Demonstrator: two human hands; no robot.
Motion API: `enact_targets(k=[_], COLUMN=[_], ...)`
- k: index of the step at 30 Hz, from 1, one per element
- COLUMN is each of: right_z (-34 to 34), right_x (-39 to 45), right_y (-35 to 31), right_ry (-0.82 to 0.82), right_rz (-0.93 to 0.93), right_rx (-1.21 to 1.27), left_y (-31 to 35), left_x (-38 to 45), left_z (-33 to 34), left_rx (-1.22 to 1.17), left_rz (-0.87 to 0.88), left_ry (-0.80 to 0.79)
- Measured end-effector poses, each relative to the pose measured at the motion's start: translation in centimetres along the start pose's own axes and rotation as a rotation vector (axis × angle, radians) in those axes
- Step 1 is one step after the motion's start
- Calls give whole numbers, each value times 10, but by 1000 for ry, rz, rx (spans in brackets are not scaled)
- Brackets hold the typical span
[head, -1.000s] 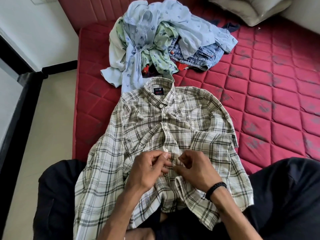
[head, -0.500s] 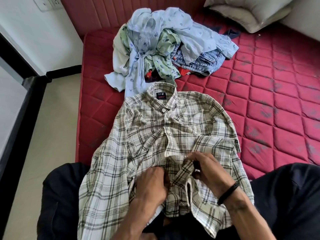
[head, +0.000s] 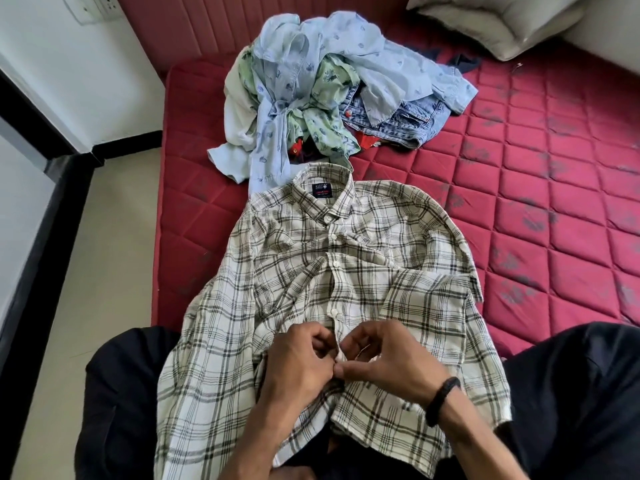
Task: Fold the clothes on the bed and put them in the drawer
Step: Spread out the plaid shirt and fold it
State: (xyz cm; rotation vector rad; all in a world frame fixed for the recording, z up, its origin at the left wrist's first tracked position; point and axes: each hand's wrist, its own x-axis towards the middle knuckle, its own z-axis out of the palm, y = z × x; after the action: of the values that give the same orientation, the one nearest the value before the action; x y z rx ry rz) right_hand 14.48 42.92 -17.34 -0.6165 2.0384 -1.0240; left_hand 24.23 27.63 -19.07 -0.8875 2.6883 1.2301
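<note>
Both hands pinch the front placket of the plaid shirt (head: 311, 271), left hand (head: 298, 365) and right hand (head: 388, 365) with fingertips meeting (at a button, it seems). The shirt spreads beyond them over the bed (head: 519, 202), the clothes pile (head: 329, 95) farther off.

The shirt (head: 311, 271) is cream with a dark green-black check, its collar label (head: 322, 191) navy and red. It lies on a crimson quilted mattress (head: 519, 188) with dark smudges. Beyond the shirt's collar, the pile (head: 332, 95) mixes pale blue print, light green leaf print, faded blue denim and a red scrap
</note>
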Motion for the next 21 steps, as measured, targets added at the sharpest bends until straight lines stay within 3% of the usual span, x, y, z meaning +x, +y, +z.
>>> enact_targets(k=[5,8,13,21], right_z=[20,22,13,19], right_x=[1,3,3,2], right_y=[1,3,4,-3], right_ry=[179,284,260,238], right_rz=[-121,-140,42,133], right_rx=[-92,22,449,577], left_y=[1,1,4,13], left_x=[2,2,-8,-16], left_z=[-5,-8,-10,-5], left_rx=[-80,-167,-221,-256], left_rz=[-13,4,86,139], left_ry=[36,93,165,192])
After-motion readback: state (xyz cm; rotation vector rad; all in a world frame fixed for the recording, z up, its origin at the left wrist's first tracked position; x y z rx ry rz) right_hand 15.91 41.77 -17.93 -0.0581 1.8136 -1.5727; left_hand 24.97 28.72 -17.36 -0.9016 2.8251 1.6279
